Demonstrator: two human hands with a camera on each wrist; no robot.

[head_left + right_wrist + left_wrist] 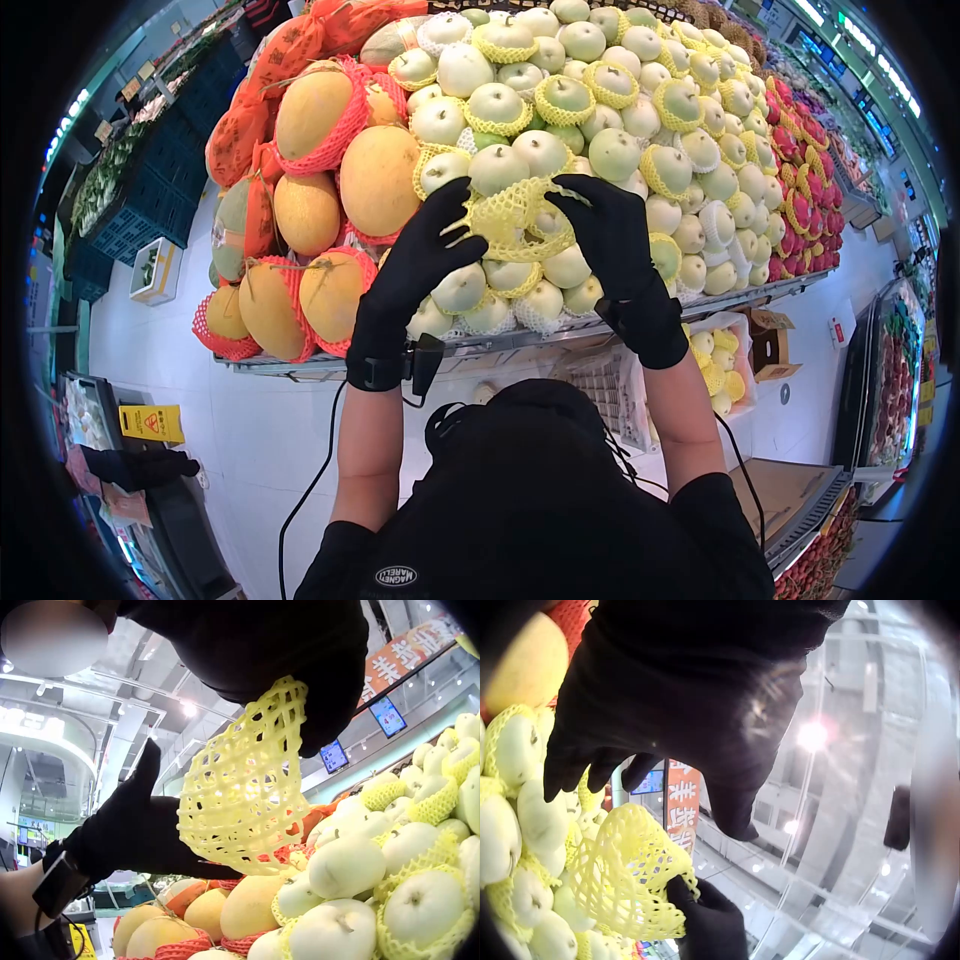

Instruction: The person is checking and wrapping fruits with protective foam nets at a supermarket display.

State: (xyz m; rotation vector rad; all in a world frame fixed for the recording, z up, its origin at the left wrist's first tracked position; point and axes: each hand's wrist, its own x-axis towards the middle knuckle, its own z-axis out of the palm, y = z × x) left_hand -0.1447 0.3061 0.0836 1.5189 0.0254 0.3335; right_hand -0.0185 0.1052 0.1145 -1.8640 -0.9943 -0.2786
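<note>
A yellow foam net sleeve (pixel 505 222), with no fruit visible inside, hangs between the two black-gloved hands above pale green melons (pixel 500 168). The right hand (pixel 607 235) pinches its edge between thumb and fingers; the left wrist view shows this right hand (pixel 711 919) at the sleeve's lower corner. Beside the sleeve, the left hand (pixel 425 250) has its fingers spread and thumb apart. In the right wrist view the left hand (pixel 142 825) stands behind the net (pixel 247 784), fingers extended; whether they touch it I cannot tell.
Large orange melons (pixel 380 180) in red nets fill the display's left side, and dragon fruit (pixel 800 190) its right. Below the metal display edge (pixel 500 345) stand a crate with netted fruit (pixel 722 360) and a cardboard box (pixel 770 343). A yellow floor sign (pixel 151 423) is at left.
</note>
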